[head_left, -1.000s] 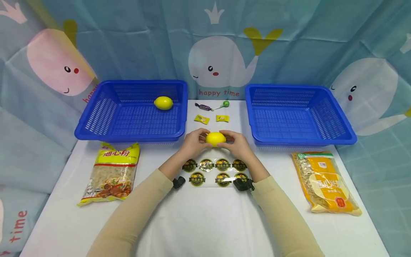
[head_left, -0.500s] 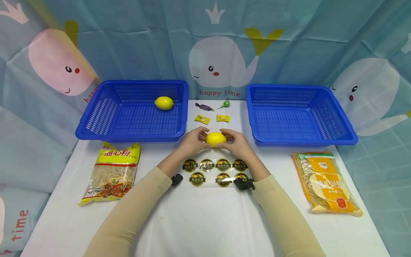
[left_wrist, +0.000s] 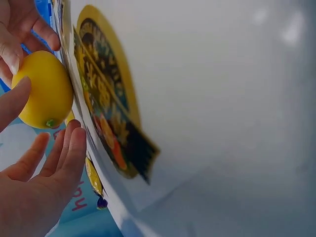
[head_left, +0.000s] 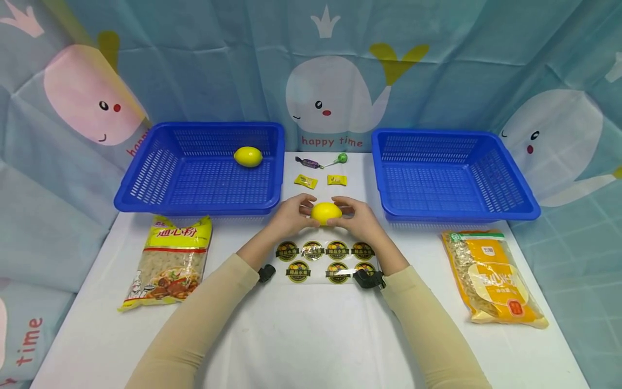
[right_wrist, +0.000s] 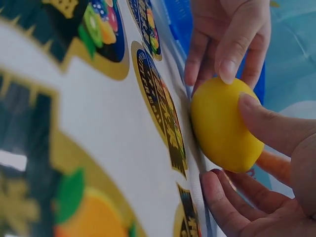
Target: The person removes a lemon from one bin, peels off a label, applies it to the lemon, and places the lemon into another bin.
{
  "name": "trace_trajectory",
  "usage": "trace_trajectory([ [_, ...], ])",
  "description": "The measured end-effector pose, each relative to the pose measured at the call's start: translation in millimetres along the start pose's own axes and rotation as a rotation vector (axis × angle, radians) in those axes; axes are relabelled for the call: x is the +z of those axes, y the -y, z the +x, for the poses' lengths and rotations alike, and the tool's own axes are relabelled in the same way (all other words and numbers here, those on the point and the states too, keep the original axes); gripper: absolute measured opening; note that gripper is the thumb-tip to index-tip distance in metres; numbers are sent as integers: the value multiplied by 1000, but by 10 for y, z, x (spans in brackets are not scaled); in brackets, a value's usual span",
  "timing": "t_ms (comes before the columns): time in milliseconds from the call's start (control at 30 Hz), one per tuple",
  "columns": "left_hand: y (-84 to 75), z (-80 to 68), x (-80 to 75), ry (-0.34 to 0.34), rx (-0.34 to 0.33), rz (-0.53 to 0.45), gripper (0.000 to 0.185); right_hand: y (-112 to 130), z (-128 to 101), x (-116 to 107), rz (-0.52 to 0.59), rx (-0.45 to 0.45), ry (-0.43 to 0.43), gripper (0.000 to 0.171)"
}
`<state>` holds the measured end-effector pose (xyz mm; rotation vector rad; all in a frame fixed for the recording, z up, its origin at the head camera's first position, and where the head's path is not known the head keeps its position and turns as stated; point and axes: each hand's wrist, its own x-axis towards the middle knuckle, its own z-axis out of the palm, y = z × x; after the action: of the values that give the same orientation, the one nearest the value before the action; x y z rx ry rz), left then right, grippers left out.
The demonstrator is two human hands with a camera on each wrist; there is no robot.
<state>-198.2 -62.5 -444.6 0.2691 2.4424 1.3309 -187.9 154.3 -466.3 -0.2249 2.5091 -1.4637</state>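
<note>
Both hands, left hand (head_left: 291,215) & right hand (head_left: 357,217), pinch lemon (head_left: 326,212) at its ends w/ fingertips; prob light, firm, smooth, rolls easily.

Bright, even indoor light, soft shadows.
Head view sharp, slight wide-angle bend at edges. Wrist views too close: sticker sheet (right_wrist: 74,148) blurred, glare spots on white table (left_wrist: 237,98); lemon (right_wrist: 222,123) fairly sharp.

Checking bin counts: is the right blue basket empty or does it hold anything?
Empty. The right basket shows only bare mesh floor; the one binned lemon lies in the left basket.
</note>
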Motion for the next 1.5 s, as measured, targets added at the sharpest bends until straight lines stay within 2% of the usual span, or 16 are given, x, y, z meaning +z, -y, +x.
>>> trace_trajectory([
  [233, 20, 55, 9, -54, 27, 19, 53, 25, 46, 37, 9, -27, -43, 60],
  [533, 55, 30, 4, -50, 0, -5, 63, 19, 37, 52, 34, -21, -38, 72],
  [767, 38, -49, -24, -30, -36, -37, 78, 16, -6, 37, 79, 4, -37, 84],
  [933, 37, -184, -39, -24, -45, 21, 80, 46, -105, 12, 70, -3, -52, 83],
  [1067, 58, -369, -95, -40, -35, 128, 73, 87, -252, -31, -14, 31, -127, 70],
  [1167, 96, -510, -159, -42, -40, 213, 59, 111, -360, -24, -109, 53, -155, 54],
  [1300, 177, -631, -225, -14, -57, 266, 41, 161, -459, 121, -257, 21, -58, 44],
  [1400, 237, -670, -247, 11, -61, 281, 36, 197, -504, 288, -383, -28, 19, 48],
  [1500, 278, -689, -250, 25, -53, 302, 34, 211, -525, 419, -479, -62, 43, 50],
])
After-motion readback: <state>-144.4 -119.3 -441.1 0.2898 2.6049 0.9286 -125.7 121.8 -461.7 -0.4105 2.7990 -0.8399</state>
